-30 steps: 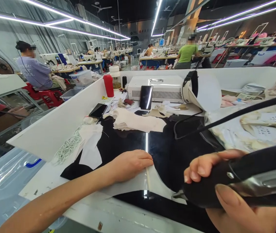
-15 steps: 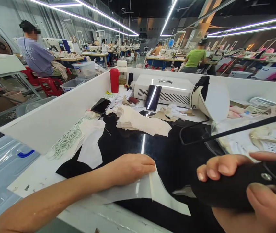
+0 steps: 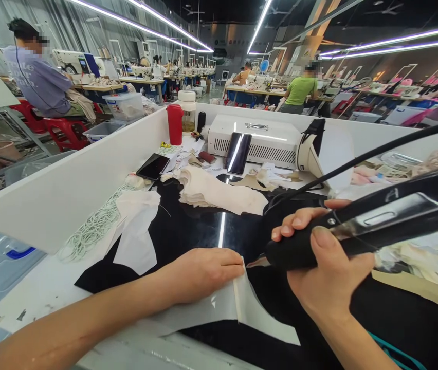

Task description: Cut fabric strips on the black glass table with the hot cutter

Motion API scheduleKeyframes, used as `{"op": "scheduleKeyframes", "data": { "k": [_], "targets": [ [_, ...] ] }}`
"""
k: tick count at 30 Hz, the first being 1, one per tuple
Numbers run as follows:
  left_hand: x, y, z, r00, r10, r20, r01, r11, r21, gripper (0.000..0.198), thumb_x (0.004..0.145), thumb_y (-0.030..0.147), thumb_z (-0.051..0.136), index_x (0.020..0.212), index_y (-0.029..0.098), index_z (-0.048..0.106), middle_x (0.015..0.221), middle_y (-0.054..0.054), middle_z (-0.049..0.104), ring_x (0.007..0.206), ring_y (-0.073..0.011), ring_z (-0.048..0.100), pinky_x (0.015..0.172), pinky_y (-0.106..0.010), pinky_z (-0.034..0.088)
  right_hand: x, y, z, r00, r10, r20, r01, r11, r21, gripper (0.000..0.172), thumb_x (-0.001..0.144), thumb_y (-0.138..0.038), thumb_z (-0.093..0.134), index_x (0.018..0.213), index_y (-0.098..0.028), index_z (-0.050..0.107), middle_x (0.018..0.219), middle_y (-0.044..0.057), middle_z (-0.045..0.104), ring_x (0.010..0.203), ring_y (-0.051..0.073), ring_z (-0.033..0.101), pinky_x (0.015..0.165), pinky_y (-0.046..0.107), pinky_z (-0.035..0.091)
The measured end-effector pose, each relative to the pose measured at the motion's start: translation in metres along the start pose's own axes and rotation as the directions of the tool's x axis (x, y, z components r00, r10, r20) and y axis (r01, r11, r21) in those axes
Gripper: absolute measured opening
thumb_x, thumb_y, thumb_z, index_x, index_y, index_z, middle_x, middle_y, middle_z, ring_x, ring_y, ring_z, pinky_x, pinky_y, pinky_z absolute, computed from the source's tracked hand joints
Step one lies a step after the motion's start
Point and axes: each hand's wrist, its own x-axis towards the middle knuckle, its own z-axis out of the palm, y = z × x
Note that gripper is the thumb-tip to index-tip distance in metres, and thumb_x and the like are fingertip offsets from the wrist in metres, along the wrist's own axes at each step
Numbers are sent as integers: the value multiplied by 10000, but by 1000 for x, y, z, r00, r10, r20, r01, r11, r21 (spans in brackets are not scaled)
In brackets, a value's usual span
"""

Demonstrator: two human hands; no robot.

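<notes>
My left hand (image 3: 207,272) is closed over the upper edge of a thin white fabric piece (image 3: 263,316), its fingertips pressed together at the edge. A narrow cream strip (image 3: 236,300) runs down this piece from the fingertips. My right hand (image 3: 330,272) grips a black corded handheld tool (image 3: 404,210) with the thumb on its near side. The tool's flat tip (image 3: 258,261) points left, close to the left fingertips and the fabric edge; whether it touches cannot be told. Beneath everything lies a black work surface (image 3: 188,231).
Behind the hands lie a stack of cream fabric pieces (image 3: 219,190), a white piece (image 3: 136,246) and a pale green cord bundle (image 3: 95,226). Farther back are a phone (image 3: 239,153), a white vented box (image 3: 273,136) and a red cup (image 3: 175,125). A black cable (image 3: 365,160) crosses the right side.
My right hand has moved left with the black tool, bringing its tip near the left fingertips. My left hand keeps its hold on the fabric. The view has shifted slightly.
</notes>
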Motion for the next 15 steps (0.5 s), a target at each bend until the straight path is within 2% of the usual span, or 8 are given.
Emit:
{"op": "scheduleKeyframes", "data": {
  "k": [6, 15],
  "targets": [
    [-2, 0, 1, 1000, 12, -4, -12, 999, 48, 270, 1111, 103, 482, 1285, 121, 688, 1362, -109, 740, 1269, -196, 713, 1108, -293, 582, -4, 2, -1, 1000, 10, 15, -10, 1000, 26, 398, 772, -320, 921, 1060, -262, 653, 754, -53, 672, 599, 145, 631, 536, 287, 602],
    [-4, -4, -1, 1000, 26, 13, -26, 999, 40, 287, 1111, 113, 472, 1272, 150, 706, 1362, -126, 736, 1260, -222, 720, 1074, -331, 603, -5, 0, -2, 1000, 10, 5, -11, 1000, 16, 357, 789, -259, 889, 1059, -262, 655, 756, -48, 679, 600, 152, 633, 532, 295, 591]
  ]
}}
